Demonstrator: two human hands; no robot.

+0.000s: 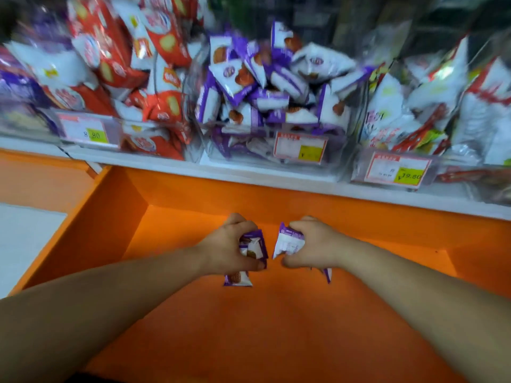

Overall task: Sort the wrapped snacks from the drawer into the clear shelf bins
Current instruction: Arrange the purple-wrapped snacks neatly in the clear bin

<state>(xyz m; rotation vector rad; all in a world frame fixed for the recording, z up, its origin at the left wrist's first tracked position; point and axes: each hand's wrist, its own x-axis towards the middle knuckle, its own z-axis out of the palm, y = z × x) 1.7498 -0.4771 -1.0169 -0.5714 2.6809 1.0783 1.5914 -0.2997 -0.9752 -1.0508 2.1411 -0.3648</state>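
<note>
Reaching into the orange drawer (pixel 193 313), a person is clutching purple snacks (pixel 253 246): a bunch in the left hand (pixel 231 244), more in the right hand (pixel 313 244). The purple bin (pixel 249 150) is waiting on the shelf (pixel 166 167) above. The left bunch is looking loose; one pack could be slipping out on lifting, or landing in the red bin (pixel 132 125) alongside.

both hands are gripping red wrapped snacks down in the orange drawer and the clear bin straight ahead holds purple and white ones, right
Not red. The head view shows the left hand gripping purple-and-white wrapped snacks and the right hand gripping purple-and-white wrapped packs, down in the orange drawer. The clear plastic bin straight ahead does hold purple-and-white ones.
</note>
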